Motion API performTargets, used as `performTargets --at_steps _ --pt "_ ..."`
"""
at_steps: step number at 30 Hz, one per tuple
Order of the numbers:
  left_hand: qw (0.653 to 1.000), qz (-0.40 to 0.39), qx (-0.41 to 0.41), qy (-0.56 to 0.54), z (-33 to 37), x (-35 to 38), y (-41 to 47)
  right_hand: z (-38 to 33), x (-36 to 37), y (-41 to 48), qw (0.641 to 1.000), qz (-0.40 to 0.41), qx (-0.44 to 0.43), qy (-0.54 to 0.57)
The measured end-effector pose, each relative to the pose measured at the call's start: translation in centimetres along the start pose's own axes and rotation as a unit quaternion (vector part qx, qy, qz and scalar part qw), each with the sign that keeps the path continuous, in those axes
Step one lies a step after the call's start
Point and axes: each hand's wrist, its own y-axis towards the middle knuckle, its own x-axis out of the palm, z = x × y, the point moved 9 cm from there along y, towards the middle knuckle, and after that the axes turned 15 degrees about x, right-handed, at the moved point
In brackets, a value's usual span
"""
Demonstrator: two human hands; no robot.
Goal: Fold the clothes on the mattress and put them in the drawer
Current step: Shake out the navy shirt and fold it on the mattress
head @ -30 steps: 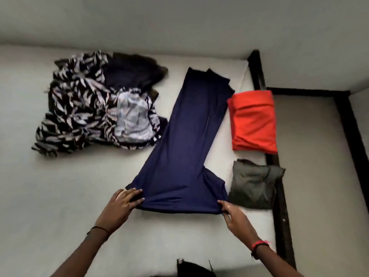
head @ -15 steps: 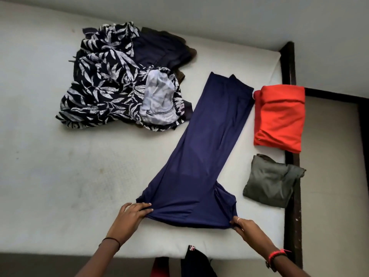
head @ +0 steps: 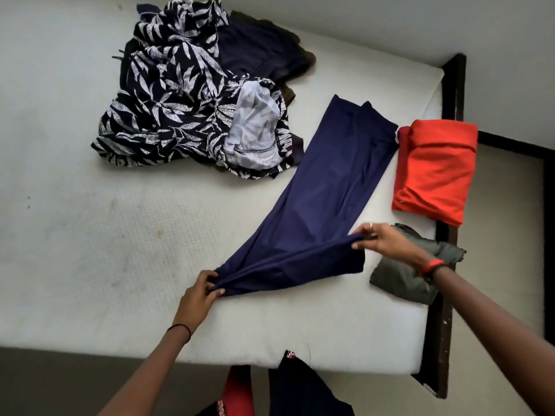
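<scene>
Navy garment (head: pixel 324 190): laid long and flat on the mattress (head: pixel 90 235), running diagonally away from the person. Its near end is raised and drawn taut between both hands.
Left hand (head: pixel 199 292): at the navy garment's near-left corner, thumb and fingers curled and pinching the cloth low to the surface, probably to anchor that corner.
Right hand (head: pixel 381 241): at the near-right corner and held higher, thumb and fingertips pinching the hem. This looks set to carry the end over the garment's length.
Step in hand: judged to be the first lengthwise fold, with the flat far half serving as the base.
Orange folded garment (head: pixel 435 172): just right of the navy garment's far end, apparently set aside as done.
Olive folded garment (head: pixel 402 277): right of its near end, partly under the right wrist.
Leaf-print pile (head: pixel 168 109): left of its far half and close against it, unfolded and apparently waiting.
Bed frame (head: pixel 453 85): dark rail beyond the folded pieces, further right.
Drawer: not in view.
</scene>
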Motion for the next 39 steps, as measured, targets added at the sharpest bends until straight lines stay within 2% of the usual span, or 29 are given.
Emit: performTargets --at_steps 7,10,16,19,21,22,25,27,29,32,35,39 --pt "0.995 0.033 -0.056 -0.077 -0.3 -0.7 0.6 -7.6 -2.5 6.7 0.999 0.034 -0.021 -0.012" --pt "0.995 0.043 -0.067 -0.059 -0.4 -1.4 1.0 -10.3 -2.5 9.2 0.996 0.075 -0.023 -0.045" --pt "0.998 0.015 -0.062 0.023 -1.1 -1.9 1.5 -13.2 -1.1 12.9 0.984 0.133 -0.002 -0.122" --pt "0.998 0.017 -0.046 0.032 -0.3 -2.0 1.4 -14.1 -0.9 11.5 0.966 0.228 -0.024 -0.116" --pt "0.998 0.023 -0.051 0.003 0.3 -2.1 1.2 -15.2 0.0 8.6 0.950 0.289 -0.076 -0.088" --pt "0.998 0.021 -0.058 -0.016 0.5 -2.0 1.1 -15.7 1.4 6.9 0.946 0.294 -0.112 -0.079" --pt "0.997 -0.001 -0.061 -0.053 1.6 -1.9 0.6 -15.3 9.0 2.7 0.943 0.216 -0.212 -0.136" --pt "0.997 -0.010 -0.047 -0.055 2.7 -2.1 0.5 -14.0 15.2 0.1 0.930 0.156 -0.252 -0.219" --pt "0.998 -0.016 -0.036 -0.051 3.6 -2.4 0.5 -12.9 20.2 -2.2 0.917 0.128 -0.270 -0.263" --pt "0.997 -0.036 -0.037 -0.054 4.1 -2.6 0.6 -13.0 23.5 -3.9 0.922 0.165 -0.232 -0.264" --pt "0.994 -0.083 -0.030 -0.067 5.3 -2.0 0.6 -14.2 24.0 -4.5 0.938 0.206 -0.176 -0.217" --pt "0.988 -0.134 -0.017 -0.072 7.6 -1.5 0.8 -14.7 24.1 -5.0 0.955 0.194 -0.154 -0.165"
